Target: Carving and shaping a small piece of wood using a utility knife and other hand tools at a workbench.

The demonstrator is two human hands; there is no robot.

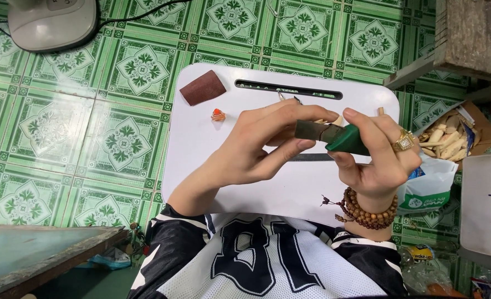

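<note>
— Green handle, dark blade: your right hand is wrapped tight around the knife, over the white board.
— And your left hand?
— It pinches a small pale wood piece. Carving looks only half done.

One head-worn camera looks steeply down, close over a white lap tray on green tiled floor.
</note>
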